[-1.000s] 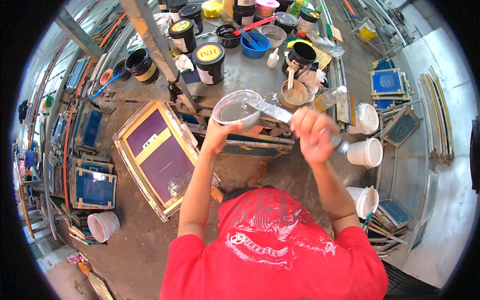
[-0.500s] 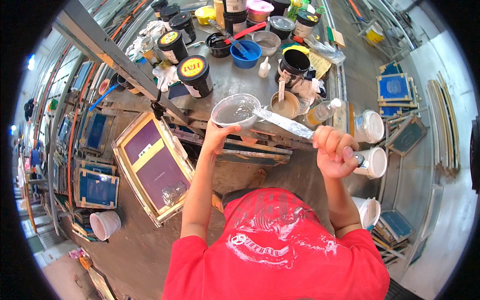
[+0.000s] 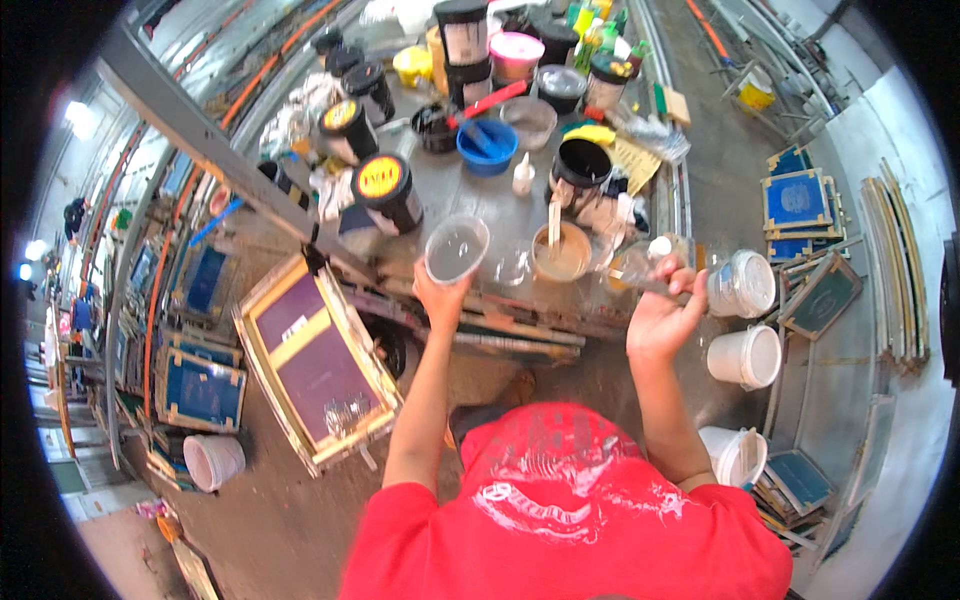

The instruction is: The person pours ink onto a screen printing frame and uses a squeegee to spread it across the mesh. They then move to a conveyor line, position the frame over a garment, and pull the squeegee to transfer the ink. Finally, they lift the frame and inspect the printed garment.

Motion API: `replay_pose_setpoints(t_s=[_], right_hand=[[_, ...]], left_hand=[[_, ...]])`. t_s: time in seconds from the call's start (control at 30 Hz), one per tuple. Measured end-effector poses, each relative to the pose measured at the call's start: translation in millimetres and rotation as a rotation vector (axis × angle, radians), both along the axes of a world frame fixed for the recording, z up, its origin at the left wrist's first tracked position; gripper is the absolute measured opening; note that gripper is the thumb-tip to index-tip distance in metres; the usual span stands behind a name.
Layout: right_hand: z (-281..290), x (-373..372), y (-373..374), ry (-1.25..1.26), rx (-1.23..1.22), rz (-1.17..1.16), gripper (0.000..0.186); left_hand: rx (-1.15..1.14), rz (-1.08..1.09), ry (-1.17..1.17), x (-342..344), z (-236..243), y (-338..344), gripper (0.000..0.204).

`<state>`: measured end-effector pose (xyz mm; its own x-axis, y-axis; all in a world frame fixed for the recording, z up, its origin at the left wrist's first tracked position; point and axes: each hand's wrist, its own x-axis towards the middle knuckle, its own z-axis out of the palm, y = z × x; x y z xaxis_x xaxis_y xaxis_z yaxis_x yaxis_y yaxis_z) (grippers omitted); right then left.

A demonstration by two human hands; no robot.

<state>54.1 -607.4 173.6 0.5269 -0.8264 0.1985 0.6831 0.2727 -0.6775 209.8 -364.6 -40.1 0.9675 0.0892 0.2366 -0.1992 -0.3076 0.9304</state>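
Observation:
A clear plastic bowl [image 3: 457, 252], with white smears on its inside, tilts in my left hand [image 3: 440, 298], whose fingers wrap its near side. My right hand [image 3: 662, 322] is turned partly palm up and closed on a spatula [image 3: 652, 287]. The blade is blurred and points left, over the table's near edge, beside a bottle of amber liquid [image 3: 628, 264]. Between the hands, a tub of tan paste [image 3: 572, 258] with a flat stick [image 3: 554, 222] in it stands on the table.
Black tubs [image 3: 388, 196], a blue bowl [image 3: 487, 158], a red-handled spatula [image 3: 490, 103] and a small white squeeze bottle [image 3: 523, 176] crowd the grey table. A framed screen [image 3: 318, 365] leans below the post [image 3: 200, 140] at left. White buckets [image 3: 744, 357] stand at right.
The spatula has left the bowl's rim and swung right with my right hand, which has rolled over. The bowl has dropped slightly lower in view and tilts more towards me.

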Motion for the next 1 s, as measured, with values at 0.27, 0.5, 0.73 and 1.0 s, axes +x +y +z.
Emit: replay_pose_setpoints(t_s=[0.27, 0.5, 0.73, 1.0], right_hand=[[-20, 8, 1, 0.282, -0.06, 0.054, 0.046], [-34, 13, 30, 0.228, -0.168, 0.262, 0.024], [-90, 51, 92, 0.414, -0.744, 0.053, 0.027], [-163, 78, 132, 0.549, -1.297, -0.005, 0.041]], left_hand=[[0.525, 0.093, -0.074, 28, -6, -47, 0.111], [0.618, 0.08, -0.081, -13, -6, -16, 0.124], [0.257, -0.012, -0.05, -114, -25, 54, 0.08], [0.109, -0.215, 0.298, -177, 19, 126, 0.055]])
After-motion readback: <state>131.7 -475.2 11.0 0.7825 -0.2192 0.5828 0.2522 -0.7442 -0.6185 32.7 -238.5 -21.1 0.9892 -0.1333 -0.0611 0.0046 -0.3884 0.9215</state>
